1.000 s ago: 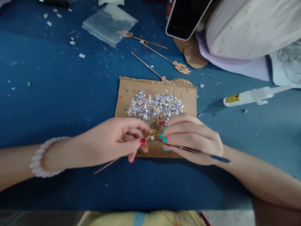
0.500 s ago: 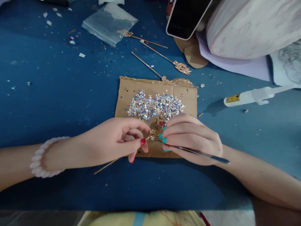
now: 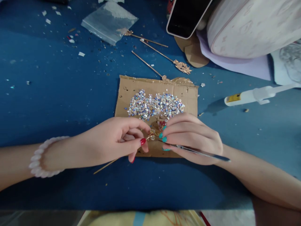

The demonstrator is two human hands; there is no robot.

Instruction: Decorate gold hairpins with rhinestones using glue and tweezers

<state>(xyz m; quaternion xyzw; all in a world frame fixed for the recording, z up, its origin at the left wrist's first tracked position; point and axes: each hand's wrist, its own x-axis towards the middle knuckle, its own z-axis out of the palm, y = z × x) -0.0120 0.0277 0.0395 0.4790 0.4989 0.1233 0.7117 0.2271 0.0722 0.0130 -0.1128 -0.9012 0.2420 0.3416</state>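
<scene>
My left hand [image 3: 110, 142], with red nails and a white bead bracelet at the wrist, pinches a thin gold hair stick [image 3: 105, 166] near its ornate head [image 3: 152, 134]. My right hand [image 3: 191, 138], with teal nails, grips metal tweezers [image 3: 204, 153] whose tip meets that gold head. Both hands hover over the near edge of a brown cardboard piece [image 3: 124, 94]. A pile of small shiny rhinestones [image 3: 155, 106] lies on the cardboard just beyond my fingers.
On the blue table [image 3: 58, 94] lie three more gold hair sticks [image 3: 162, 56], a clear plastic bag [image 3: 109, 22], a white glue applicator [image 3: 254, 95], a dark phone [image 3: 185, 15] leaning on a pale pouch [image 3: 254, 28], and scattered scraps.
</scene>
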